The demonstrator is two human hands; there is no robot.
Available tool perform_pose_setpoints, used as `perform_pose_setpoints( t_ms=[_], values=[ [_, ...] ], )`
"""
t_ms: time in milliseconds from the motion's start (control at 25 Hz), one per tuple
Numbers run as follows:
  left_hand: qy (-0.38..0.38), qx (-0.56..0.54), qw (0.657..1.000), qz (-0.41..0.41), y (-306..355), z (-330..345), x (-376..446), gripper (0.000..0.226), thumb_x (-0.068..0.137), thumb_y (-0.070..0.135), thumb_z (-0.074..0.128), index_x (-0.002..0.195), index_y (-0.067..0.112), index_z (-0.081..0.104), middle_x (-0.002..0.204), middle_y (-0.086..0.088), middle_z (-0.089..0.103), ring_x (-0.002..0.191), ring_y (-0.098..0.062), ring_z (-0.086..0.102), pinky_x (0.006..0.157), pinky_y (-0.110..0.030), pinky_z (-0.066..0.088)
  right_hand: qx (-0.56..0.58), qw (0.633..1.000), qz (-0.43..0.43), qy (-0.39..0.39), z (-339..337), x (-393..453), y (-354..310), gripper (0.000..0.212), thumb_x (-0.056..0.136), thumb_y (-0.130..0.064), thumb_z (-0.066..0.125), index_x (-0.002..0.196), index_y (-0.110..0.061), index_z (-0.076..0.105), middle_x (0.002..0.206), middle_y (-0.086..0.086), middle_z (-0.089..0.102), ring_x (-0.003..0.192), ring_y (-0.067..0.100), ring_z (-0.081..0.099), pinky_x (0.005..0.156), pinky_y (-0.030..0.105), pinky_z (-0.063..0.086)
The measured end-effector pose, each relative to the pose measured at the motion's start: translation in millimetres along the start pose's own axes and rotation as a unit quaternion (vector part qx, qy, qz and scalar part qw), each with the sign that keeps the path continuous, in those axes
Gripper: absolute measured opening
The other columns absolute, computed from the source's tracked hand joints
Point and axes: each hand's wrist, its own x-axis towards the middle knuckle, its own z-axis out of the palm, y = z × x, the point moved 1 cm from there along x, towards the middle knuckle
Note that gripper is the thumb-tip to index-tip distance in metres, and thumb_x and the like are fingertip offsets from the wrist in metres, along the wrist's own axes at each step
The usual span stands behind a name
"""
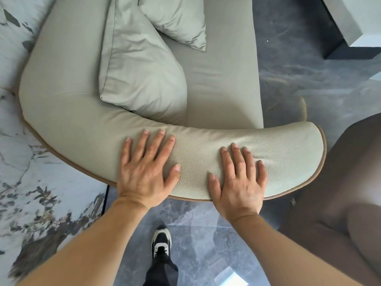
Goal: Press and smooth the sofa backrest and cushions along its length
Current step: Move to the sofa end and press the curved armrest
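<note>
The sofa backrest (86,129) is a curved, pale grey-green padded roll with pebbled leather grain and a tan piped edge (321,162), running from the upper left round to a rounded end at the right. Both hands lie flat on its top near that end, palms down, fingers spread, gripping nothing: the left hand (144,172) toward the middle of the curve, the right hand (239,182) nearer the rounded end, where the leather dents slightly under its fingertips.

Inside the curve, two loose cushions of the same colour rest on the seat (222,83): a large cushion (140,73) leaning against the backrest and a smaller cushion (177,19) behind it.

No writing, label or brand can be read anywhere.

One black-and-white shoe (161,242) stands on the dark marbled floor (299,75). A brown upholstered seat (340,193) sits just beside the backrest's end.
</note>
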Motion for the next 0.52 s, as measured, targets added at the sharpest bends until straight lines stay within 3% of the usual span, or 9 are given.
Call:
perform_pose_setpoints(
  t_ms=[520],
  values=[
    [0.031, -0.004, 1.0, 0.001, -10.3, 8.4, 62.4, 0.061, 0.087, 0.05, 0.035, 0.142, 0.024, 0.041, 0.15, -0.004, 0.042, 0.14, -0.033, 0.031, 0.115, -0.059, 0.015, -0.001, 1.0, -0.003, 0.019, 13.0, 62.7, 2.1, 0.065, 0.089, -0.056, 0.032, 0.142, -0.02, 0.04, 0.148, 0.005, 0.042, 0.139, 0.03, 0.033, 0.109, 0.056, 0.022]
  ],
)
